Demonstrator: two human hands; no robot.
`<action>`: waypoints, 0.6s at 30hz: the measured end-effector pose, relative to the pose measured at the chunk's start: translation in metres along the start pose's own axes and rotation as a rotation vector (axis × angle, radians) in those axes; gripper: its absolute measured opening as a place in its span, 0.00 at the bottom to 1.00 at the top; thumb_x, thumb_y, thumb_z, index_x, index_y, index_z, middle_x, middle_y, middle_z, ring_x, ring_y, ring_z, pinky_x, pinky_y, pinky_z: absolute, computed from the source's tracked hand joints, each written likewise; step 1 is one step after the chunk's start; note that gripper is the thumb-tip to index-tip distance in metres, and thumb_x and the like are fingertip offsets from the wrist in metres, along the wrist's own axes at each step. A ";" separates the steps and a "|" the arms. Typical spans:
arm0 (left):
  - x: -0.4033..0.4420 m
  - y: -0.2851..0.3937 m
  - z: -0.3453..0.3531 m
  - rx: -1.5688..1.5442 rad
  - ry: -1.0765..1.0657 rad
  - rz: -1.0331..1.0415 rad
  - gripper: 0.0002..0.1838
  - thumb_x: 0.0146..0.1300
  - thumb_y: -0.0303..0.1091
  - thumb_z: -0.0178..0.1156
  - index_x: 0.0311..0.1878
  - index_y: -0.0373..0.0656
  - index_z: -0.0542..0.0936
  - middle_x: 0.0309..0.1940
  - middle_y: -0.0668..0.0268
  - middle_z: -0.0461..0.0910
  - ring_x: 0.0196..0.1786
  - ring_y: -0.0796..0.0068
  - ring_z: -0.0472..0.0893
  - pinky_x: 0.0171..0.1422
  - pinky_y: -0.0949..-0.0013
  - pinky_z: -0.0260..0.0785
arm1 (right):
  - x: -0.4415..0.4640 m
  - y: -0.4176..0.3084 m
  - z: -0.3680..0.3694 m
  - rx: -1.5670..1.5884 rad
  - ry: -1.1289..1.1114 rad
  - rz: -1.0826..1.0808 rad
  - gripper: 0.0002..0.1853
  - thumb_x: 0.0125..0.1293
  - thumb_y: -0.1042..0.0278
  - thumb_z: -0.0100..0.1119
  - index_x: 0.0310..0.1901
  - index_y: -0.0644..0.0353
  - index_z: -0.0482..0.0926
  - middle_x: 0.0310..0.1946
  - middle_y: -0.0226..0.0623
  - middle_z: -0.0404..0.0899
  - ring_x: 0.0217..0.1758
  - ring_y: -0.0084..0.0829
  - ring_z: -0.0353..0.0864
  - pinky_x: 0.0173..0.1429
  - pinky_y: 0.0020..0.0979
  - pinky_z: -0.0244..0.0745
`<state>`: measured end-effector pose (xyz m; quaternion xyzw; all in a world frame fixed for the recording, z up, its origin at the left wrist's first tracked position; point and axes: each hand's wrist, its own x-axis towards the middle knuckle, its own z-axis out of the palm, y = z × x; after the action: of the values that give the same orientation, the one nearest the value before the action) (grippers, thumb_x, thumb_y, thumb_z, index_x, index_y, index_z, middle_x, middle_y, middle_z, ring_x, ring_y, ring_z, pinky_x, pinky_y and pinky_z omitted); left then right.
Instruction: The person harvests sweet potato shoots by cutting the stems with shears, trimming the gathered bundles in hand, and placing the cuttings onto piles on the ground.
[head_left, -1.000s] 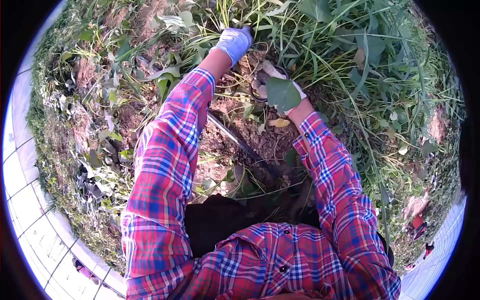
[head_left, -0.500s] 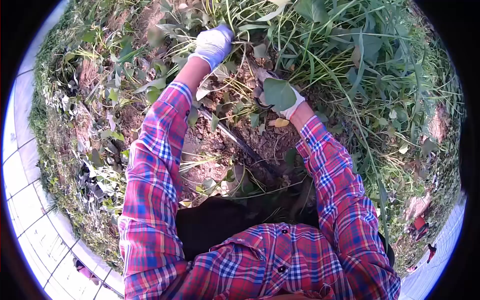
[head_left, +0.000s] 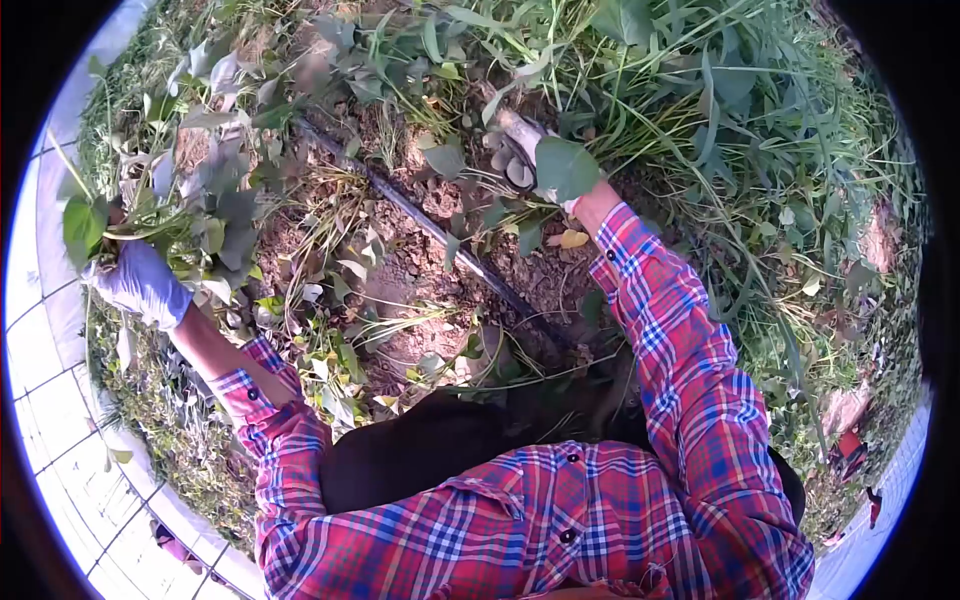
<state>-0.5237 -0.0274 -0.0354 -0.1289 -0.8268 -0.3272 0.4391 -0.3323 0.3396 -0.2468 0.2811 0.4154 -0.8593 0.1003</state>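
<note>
At the far left, my left hand [head_left: 140, 285] in a pale glove is closed around a bunch of leafy green vines [head_left: 85, 225]. Their leaves and stems spread over the fingers. My right hand [head_left: 520, 165], gloved too, sits at the upper middle with its fingers wrapped round a light wooden handle [head_left: 520, 130]. The tool's far end is hidden among the grass. A broad green leaf [head_left: 566, 168] covers the back of that hand.
A dark hose [head_left: 430, 228] runs slantwise over the brown soil [head_left: 400, 285]. Tall grass [head_left: 690, 130] stands thick to the right. Leafy vines [head_left: 225, 180] lie to the left, beside a pale sheet with a dark grid [head_left: 55, 350].
My left hand has swung from the top middle to the far left with the vines, uncovering more of the hose and soil. The right hand has hardly moved.
</note>
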 end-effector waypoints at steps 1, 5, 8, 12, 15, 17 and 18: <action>-0.008 -0.035 0.001 0.109 -0.029 0.231 0.12 0.53 0.28 0.67 0.38 0.32 0.80 0.39 0.57 0.81 0.37 0.72 0.80 0.41 0.71 0.71 | 0.003 0.004 0.006 -0.158 -0.076 0.051 0.23 0.63 0.46 0.55 0.44 0.61 0.74 0.24 0.32 0.78 0.18 0.18 0.73 0.19 0.17 0.66; -0.051 0.054 0.017 0.188 -0.439 0.168 0.12 0.55 0.29 0.62 0.44 0.40 0.81 0.37 0.61 0.82 0.39 0.67 0.80 0.46 0.67 0.70 | 0.017 0.040 0.034 -0.413 -0.156 0.157 0.27 0.64 0.43 0.53 0.40 0.67 0.74 0.19 0.37 0.78 0.14 0.23 0.72 0.16 0.21 0.64; -0.093 0.067 0.048 -0.085 -0.787 -0.025 0.10 0.55 0.29 0.60 0.41 0.40 0.81 0.29 0.59 0.81 0.26 0.68 0.77 0.37 0.66 0.69 | 0.024 0.054 0.040 -0.414 -0.095 0.188 0.26 0.64 0.44 0.52 0.39 0.67 0.75 0.18 0.39 0.78 0.13 0.26 0.73 0.16 0.24 0.65; -0.149 0.082 0.102 -0.004 -1.101 -0.030 0.13 0.55 0.40 0.61 0.28 0.36 0.79 0.21 0.48 0.76 0.25 0.50 0.78 0.30 0.60 0.68 | 0.019 0.050 0.039 -0.476 -0.092 0.163 0.28 0.64 0.43 0.53 0.43 0.67 0.75 0.20 0.40 0.78 0.13 0.26 0.73 0.14 0.23 0.64; -0.196 0.055 0.148 0.232 -1.285 0.135 0.15 0.55 0.43 0.58 0.33 0.39 0.79 0.27 0.48 0.80 0.34 0.51 0.81 0.39 0.56 0.73 | 0.008 0.045 0.034 -0.495 -0.092 0.154 0.29 0.64 0.43 0.53 0.46 0.67 0.75 0.20 0.41 0.78 0.12 0.25 0.73 0.13 0.22 0.63; -0.226 0.019 0.165 0.331 -1.396 0.199 0.14 0.56 0.42 0.55 0.35 0.40 0.79 0.31 0.48 0.80 0.37 0.49 0.81 0.44 0.54 0.74 | -0.001 0.038 0.023 -0.456 -0.064 0.190 0.25 0.64 0.46 0.54 0.46 0.66 0.75 0.20 0.41 0.78 0.10 0.23 0.72 0.12 0.20 0.62; -0.238 0.003 0.170 0.334 -1.453 0.217 0.14 0.55 0.40 0.54 0.36 0.39 0.79 0.33 0.47 0.80 0.37 0.48 0.81 0.46 0.52 0.73 | -0.005 0.034 0.015 -0.407 -0.041 0.217 0.24 0.64 0.48 0.54 0.46 0.65 0.75 0.20 0.41 0.77 0.10 0.23 0.72 0.12 0.19 0.62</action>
<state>-0.4933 0.1040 -0.2952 -0.3247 -0.9297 0.0152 -0.1733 -0.3203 0.3061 -0.2590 0.2805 0.5455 -0.7474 0.2552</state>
